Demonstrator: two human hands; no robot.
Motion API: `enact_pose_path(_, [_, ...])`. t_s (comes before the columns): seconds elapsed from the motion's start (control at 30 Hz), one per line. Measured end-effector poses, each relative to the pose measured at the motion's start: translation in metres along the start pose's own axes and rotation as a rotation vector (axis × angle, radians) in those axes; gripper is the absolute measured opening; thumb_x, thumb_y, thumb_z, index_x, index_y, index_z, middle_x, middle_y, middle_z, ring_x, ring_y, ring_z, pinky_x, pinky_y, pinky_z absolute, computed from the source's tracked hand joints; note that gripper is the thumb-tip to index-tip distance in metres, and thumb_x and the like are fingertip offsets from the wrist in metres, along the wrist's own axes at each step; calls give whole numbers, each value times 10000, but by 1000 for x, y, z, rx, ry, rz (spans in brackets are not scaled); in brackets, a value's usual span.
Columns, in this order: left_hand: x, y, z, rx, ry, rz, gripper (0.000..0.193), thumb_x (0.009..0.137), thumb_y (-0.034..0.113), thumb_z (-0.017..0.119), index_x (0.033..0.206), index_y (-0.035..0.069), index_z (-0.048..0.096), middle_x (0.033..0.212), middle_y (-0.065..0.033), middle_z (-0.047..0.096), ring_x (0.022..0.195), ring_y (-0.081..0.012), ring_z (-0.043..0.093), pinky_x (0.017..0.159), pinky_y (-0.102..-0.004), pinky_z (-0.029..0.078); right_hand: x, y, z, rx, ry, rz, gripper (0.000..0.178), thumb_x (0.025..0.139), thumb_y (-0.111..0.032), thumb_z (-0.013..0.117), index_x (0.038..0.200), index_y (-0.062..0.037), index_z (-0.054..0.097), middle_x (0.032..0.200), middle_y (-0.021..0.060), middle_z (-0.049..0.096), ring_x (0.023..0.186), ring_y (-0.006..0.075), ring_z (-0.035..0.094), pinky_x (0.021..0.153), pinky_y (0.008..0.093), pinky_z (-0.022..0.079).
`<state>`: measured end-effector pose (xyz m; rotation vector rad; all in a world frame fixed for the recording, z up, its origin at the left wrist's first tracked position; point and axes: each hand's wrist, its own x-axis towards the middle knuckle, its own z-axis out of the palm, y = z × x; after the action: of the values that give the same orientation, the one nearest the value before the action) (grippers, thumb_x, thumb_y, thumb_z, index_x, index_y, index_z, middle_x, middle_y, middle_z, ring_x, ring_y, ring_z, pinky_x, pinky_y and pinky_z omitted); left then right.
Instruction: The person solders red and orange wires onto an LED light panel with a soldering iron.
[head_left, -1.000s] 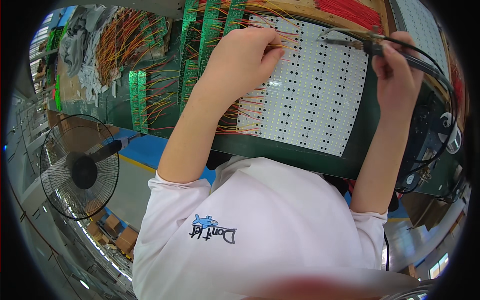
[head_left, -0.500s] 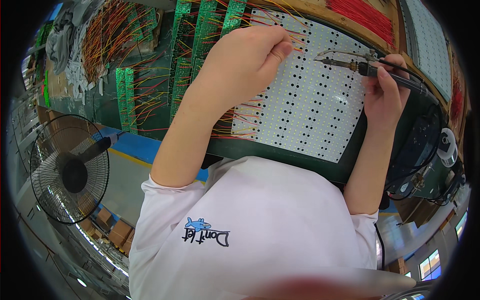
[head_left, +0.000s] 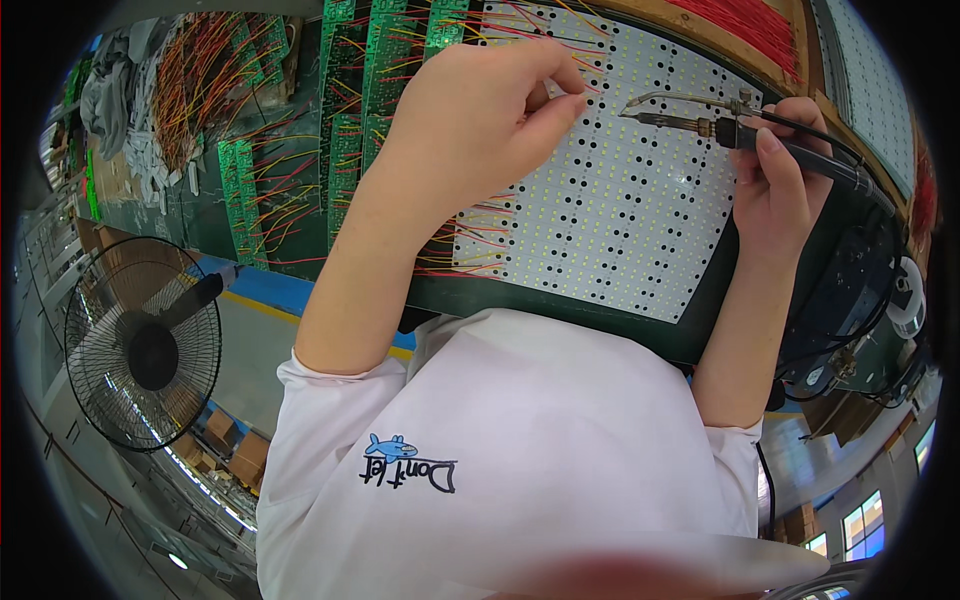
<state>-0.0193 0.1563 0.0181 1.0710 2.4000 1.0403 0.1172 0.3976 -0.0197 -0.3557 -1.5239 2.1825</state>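
Observation:
A white LED panel dotted with black holes lies on a dark green bench in front of me. My left hand rests over the panel's upper left, thumb and fingers pinched on a thin wire among red and orange leads. My right hand grips the black handle of a soldering iron, whose metal tip points left, a short way from my left fingertips and just above the panel.
Green circuit boards with red and yellow wires lie left of the panel. A black cable runs from the iron to the right. A standing fan is below left on the floor. Red wire bundles lie at the far edge.
The soldering iron tip has come left and lower over the panel, nearer my left fingertips. My left hand stays pinched at the panel's upper left.

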Motion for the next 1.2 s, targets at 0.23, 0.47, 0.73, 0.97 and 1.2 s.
enact_pose_path(0.23, [1, -7, 2, 48, -24, 47, 151, 904, 149, 712, 985, 24, 686, 754, -93, 695, 629, -177, 646, 598, -295, 499, 0, -1, 2, 4, 9, -10, 296, 861, 1, 711, 1130, -11, 588, 868, 49, 665, 665, 64, 601, 518, 180, 456])
enact_pose_path(0.47, [2, 0, -2, 91, -39, 8, 159, 915, 144, 693, 964, -6, 675, 761, -94, 693, 651, -164, 643, 630, -278, 513, 0, -4, 4, 11, -50, -23, 307, 859, 1, 718, 1138, -16, 591, 891, 51, 685, 685, 80, 640, 532, 178, 483])
enact_pose_path(0.73, [3, 1, -6, -143, -104, -121, 163, 902, 154, 690, 936, -4, 669, 765, -47, 673, 662, -91, 589, 597, -249, 466, 2, 0, 3, 1, 2, -13, 327, 852, -6, 728, 1150, -18, 595, 886, 54, 684, 679, 77, 636, 539, 177, 494])
enact_pose_path(0.97, [5, 3, 4, -31, -33, -164, 185, 881, 189, 690, 928, 10, 688, 724, -38, 663, 634, -81, 578, 582, -247, 453, 1, 1, 13, -46, 20, -31, 337, 846, -13, 739, 1147, -6, 590, 876, 58, 674, 616, 78, 567, 504, 200, 420])
enact_pose_path(1.2, [5, 1, 6, -5, -11, -149, 190, 869, 206, 698, 921, 23, 696, 663, -39, 648, 575, -93, 568, 544, -253, 436, 2, 2, 11, -69, 28, -41, 334, 850, -23, 747, 1141, -8, 584, 864, 52, 667, 611, 81, 560, 504, 206, 412])
